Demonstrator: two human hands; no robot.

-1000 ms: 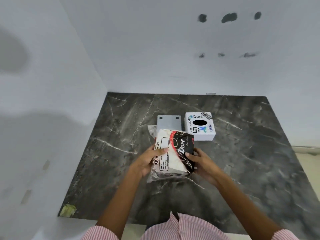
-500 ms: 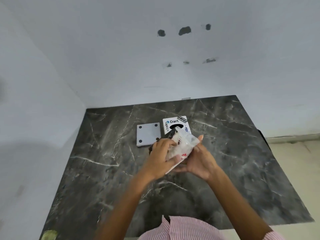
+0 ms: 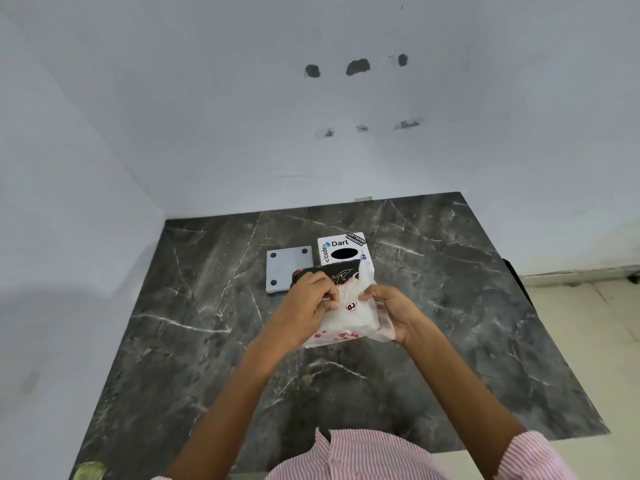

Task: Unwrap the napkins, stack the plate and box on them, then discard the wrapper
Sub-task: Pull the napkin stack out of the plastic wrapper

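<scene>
Your left hand (image 3: 304,306) and right hand (image 3: 388,308) are both pinching the napkin pack (image 3: 346,313), apparently its wrapper, above the table (image 3: 207,341) middle; plate (image 3: 285,268) and box (image 3: 341,249) are sitting near the far edge.

plate (image 3: 288,268) left of box (image 3: 341,249), napkin pack (image 3: 341,308) in front

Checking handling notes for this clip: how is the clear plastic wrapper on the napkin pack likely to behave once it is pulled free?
The wrapper is thin, crinkled film, so probably floppy and very light. It bunches where the left hand and right hand pinch it, so it should crumple easily. Its glossy surface may be slippery.
</scene>
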